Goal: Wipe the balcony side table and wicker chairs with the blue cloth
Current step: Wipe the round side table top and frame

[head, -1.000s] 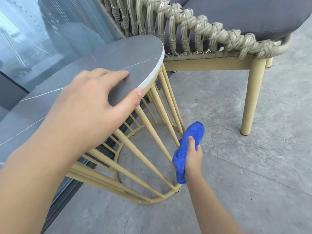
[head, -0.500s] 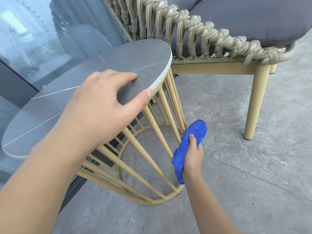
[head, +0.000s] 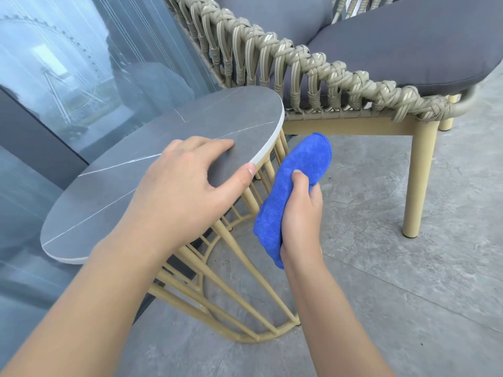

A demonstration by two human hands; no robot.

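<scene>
Left hand [head: 187, 183] laid over the near edge of the round grey stone-look side table top [head: 152, 180], fingers spread flat on the surface, thumb hooked against the white rim: gripping the edge. Right hand [head: 299, 213] lower, just beside the table, fingers and thumb clenched round the folded blue microfibre cloth [head: 296, 186]. Cloth held upright against the slanted yellow-beige metal bars of the table base [head: 217, 289], upper end sticking up past the thumb to just under the tabletop rim, lower end hanging below the wrist. Behind the table, a wicker chair with woven beige rope sides [head: 299, 74], yellow-beige legs and a grey seat cushion [head: 422, 50], close to the table's far edge. Grey stone-tile floor [head: 408, 268] beneath. Glass balcony panel [head: 68, 63] to the left, hazy outdoor view through it.
</scene>
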